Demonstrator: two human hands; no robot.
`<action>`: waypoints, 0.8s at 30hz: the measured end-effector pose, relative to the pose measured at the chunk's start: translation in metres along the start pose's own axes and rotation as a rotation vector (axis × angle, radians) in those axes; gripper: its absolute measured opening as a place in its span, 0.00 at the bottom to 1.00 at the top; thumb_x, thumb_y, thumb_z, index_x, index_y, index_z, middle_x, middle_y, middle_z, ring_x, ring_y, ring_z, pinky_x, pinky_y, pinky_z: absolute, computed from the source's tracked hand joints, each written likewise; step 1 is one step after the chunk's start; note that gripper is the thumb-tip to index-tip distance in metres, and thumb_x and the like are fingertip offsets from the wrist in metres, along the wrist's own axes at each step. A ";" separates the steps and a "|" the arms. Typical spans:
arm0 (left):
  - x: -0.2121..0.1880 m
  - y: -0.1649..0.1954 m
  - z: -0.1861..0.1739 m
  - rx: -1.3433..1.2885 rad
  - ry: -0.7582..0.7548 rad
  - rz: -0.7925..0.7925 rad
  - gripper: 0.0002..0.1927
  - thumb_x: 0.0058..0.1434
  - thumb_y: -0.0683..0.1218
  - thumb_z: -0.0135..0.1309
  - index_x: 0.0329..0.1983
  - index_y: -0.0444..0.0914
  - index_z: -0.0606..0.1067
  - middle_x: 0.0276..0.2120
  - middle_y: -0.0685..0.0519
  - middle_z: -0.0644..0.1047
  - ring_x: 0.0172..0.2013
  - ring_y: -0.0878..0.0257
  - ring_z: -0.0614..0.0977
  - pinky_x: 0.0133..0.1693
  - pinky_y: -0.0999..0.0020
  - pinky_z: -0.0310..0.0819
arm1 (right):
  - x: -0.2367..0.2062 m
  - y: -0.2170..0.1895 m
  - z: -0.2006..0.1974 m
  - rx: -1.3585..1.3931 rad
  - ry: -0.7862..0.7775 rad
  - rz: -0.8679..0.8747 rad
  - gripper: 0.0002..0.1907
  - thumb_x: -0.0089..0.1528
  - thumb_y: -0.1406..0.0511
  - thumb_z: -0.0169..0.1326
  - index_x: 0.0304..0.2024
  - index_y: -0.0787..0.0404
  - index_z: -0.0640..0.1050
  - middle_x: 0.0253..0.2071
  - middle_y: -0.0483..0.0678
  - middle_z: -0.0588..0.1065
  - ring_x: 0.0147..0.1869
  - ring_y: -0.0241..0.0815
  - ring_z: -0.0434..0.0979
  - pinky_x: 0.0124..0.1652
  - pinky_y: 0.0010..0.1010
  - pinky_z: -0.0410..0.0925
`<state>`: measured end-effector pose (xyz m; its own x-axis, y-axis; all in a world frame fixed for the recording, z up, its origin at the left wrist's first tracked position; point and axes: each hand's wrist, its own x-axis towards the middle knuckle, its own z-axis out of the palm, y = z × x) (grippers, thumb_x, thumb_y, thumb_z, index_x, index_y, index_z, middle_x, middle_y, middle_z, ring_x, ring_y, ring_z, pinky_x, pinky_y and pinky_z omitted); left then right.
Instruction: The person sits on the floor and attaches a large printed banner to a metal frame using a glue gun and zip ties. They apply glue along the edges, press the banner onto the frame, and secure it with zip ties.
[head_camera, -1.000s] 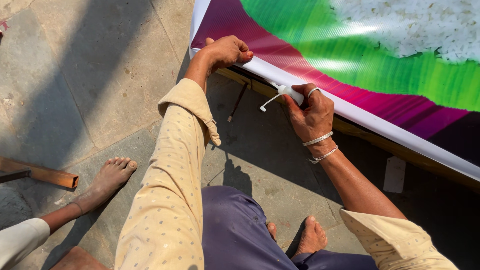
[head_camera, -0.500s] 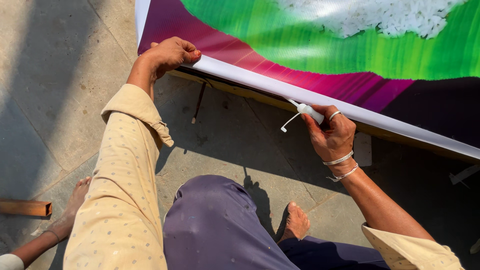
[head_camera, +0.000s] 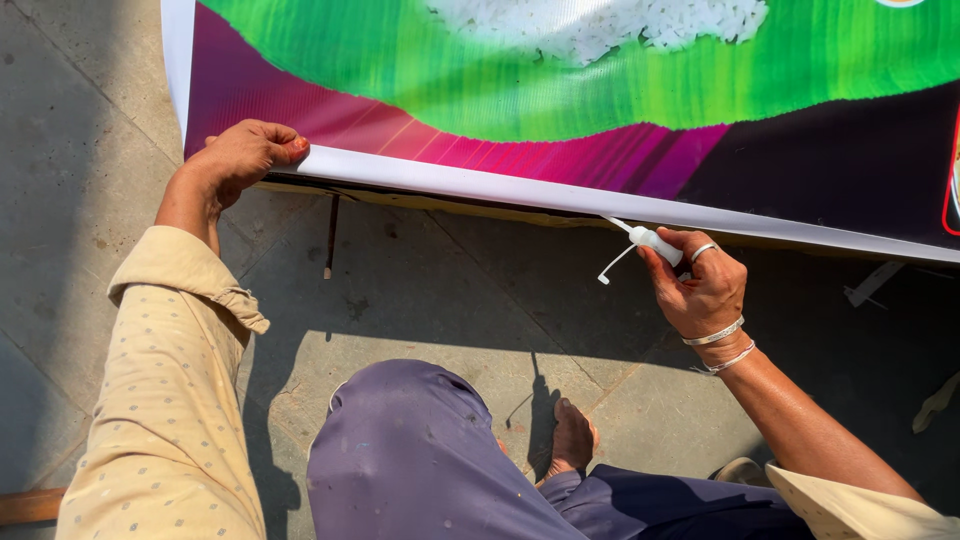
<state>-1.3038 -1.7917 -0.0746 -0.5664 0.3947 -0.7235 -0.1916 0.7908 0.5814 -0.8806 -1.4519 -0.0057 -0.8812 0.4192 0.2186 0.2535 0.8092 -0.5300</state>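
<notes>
A large printed banner (head_camera: 600, 90), green, magenta and dark, lies stretched over a wooden frame (head_camera: 450, 205), with a white border along its near edge (head_camera: 470, 185). My left hand (head_camera: 245, 155) grips that white edge near the banner's left corner. My right hand (head_camera: 700, 285), with a ring and two wrist bangles, is closed on a small white tool or tie (head_camera: 645, 243) pressed to the border farther right; a thin white tail hangs from it.
Grey paving slabs (head_camera: 420, 290) run under the frame. My knee in purple cloth (head_camera: 410, 450) and a bare foot (head_camera: 572, 435) are close below. A nail or thin rod (head_camera: 331, 238) hangs by the frame. A wooden piece (head_camera: 30, 505) lies at lower left.
My view has shifted right along the banner. My right hand with the white piece has moved right along the border. Another person's foot and a wooden piece at left have left the view.
</notes>
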 end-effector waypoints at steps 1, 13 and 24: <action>-0.003 0.003 0.000 -0.003 -0.001 -0.008 0.15 0.67 0.54 0.55 0.45 0.39 0.81 0.39 0.55 0.80 0.48 0.63 0.73 0.61 0.60 0.56 | -0.002 0.004 -0.005 -0.014 0.002 0.017 0.13 0.63 0.66 0.67 0.44 0.69 0.80 0.35 0.54 0.81 0.35 0.40 0.83 0.33 0.23 0.75; -0.012 -0.002 0.011 0.194 0.192 0.189 0.13 0.66 0.56 0.55 0.39 0.44 0.81 0.37 0.53 0.80 0.50 0.58 0.67 0.61 0.51 0.43 | -0.031 -0.093 -0.051 1.379 -0.183 0.699 0.13 0.57 0.73 0.61 0.42 0.64 0.73 0.39 0.64 0.82 0.45 0.53 0.85 0.48 0.45 0.78; -0.053 -0.005 0.046 0.756 0.688 0.723 0.19 0.44 0.51 0.67 0.32 0.39 0.71 0.32 0.51 0.69 0.37 0.52 0.70 0.41 0.54 0.57 | -0.021 -0.175 -0.065 1.464 -0.350 0.328 0.21 0.56 0.60 0.66 0.45 0.63 0.75 0.43 0.57 0.80 0.47 0.50 0.83 0.48 0.45 0.75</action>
<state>-1.2361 -1.7950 -0.0565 -0.6945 0.7040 0.1484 0.7159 0.6558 0.2396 -0.8807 -1.5754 0.1358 -0.9663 0.2084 -0.1508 0.0322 -0.4837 -0.8746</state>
